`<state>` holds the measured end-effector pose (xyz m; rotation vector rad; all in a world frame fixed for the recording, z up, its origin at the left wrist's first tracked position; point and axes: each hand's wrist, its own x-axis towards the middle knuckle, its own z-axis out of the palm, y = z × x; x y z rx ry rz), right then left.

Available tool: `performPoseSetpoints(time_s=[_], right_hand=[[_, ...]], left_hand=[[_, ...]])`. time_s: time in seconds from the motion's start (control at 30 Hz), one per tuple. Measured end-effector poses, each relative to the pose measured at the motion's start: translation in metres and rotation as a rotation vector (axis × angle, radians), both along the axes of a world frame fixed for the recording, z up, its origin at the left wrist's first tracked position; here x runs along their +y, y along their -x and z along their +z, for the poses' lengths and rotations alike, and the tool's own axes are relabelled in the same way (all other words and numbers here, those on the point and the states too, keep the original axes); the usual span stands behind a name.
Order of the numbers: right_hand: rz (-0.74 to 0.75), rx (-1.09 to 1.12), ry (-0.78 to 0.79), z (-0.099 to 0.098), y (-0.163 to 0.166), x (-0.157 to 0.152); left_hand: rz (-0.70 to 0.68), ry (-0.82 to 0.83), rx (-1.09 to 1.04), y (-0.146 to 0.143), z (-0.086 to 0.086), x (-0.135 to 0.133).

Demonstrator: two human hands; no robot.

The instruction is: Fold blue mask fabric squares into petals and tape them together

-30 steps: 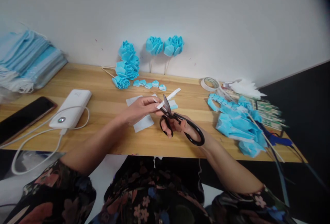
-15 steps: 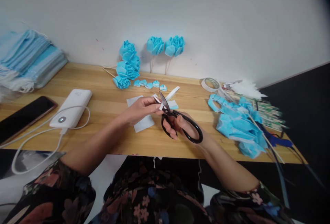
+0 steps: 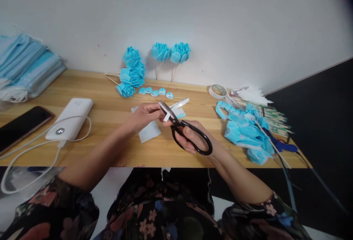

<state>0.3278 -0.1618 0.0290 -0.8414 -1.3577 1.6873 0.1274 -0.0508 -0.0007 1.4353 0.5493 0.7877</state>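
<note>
Since half a second before, the scissors (image 3: 179, 126) had tipped lower and leftward, their blades drawn together. Across the wooden desk (image 3: 110, 148), a heap of blue scraps (image 3: 245, 133) lay to the right, clear of the cutting. The right hand (image 3: 193, 138) was closed through the black loops, holding the scissors just above the desk's near middle. The left hand (image 3: 143, 116) pinched a white strip (image 3: 180, 103) close beside the blades, which kept it stiff across them.

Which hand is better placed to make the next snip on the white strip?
Right, probably. The right hand grips the black scissors, with the blades at the white strip. The left hand pinches that strip and holds no tool.
</note>
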Motion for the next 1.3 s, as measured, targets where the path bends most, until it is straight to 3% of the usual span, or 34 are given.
performPoseSetpoints(time_s=[0.13,0.27,0.5,0.77,1.03,1.3], right_hand=[[0.175,-0.055,-0.035,0.006,0.004,-0.005],[0.323,-0.143,-0.108,0.005,0.003,-0.009],[0.092,-0.112,-0.123,-0.007,-0.015,-0.01],[0.094,-0.116,-0.151,-0.001,-0.011,-0.005],[0.067,-0.098,-0.132,-0.003,-0.013,-0.002],[0.038,-0.07,-0.147,-0.009,-0.009,0.005]], left_hand=[[0.059,0.016,-0.021,-0.003,-0.006,0.002],[0.077,0.072,-0.084,-0.005,-0.001,0.002],[0.027,0.184,-0.165,-0.006,0.005,-0.002],[-0.035,0.252,-0.195,-0.007,0.005,-0.004],[-0.059,0.197,-0.171,-0.005,0.005,-0.002],[-0.073,0.031,-0.058,-0.003,-0.01,0.001]])
